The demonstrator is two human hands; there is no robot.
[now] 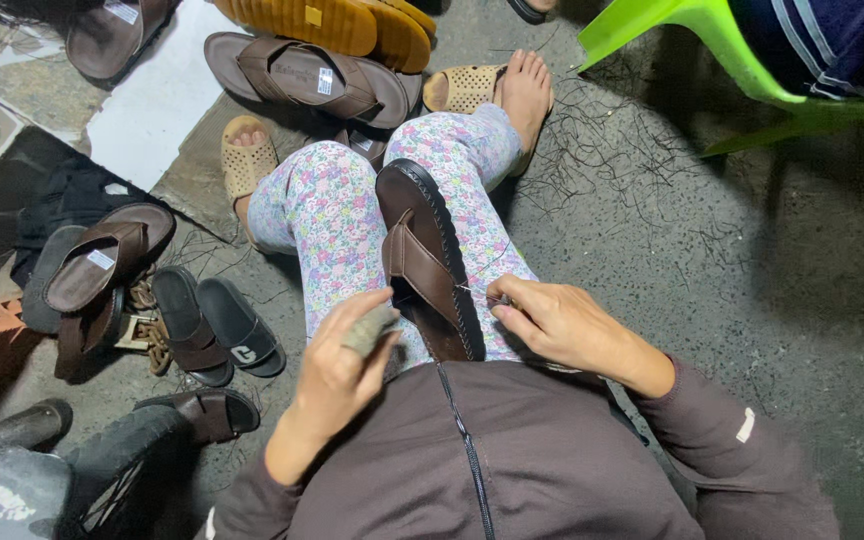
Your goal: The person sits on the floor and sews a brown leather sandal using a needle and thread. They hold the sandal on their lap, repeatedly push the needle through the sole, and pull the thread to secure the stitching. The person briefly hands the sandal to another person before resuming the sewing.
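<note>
At the far left we saw a pile of brown sandals [102,262] lying on dark cloth, with a pair of black slides [214,326] just beside them on the concrete floor [812,300]. Nearer the middle, our left hand [337,375] was curled around a small grey pad [368,328], the thumb and fingers pressed on it, right beside the edge of the brown sandal [427,262] that rested lengthwise on our lap, over the flowered trousers [327,215]. The sandal's dark sole faced up and its crossed straps sat near our body. On its right edge, our right hand [562,325] pinched something thin between the fingertips; it looked like a needle with thread, though we could not tell for sure. More brown sandals [307,75] and yellow soles [327,22] lay beyond our feet. Loose threads [632,140] were scattered on the floor to the right, below a green plastic chair [712,50].
</note>
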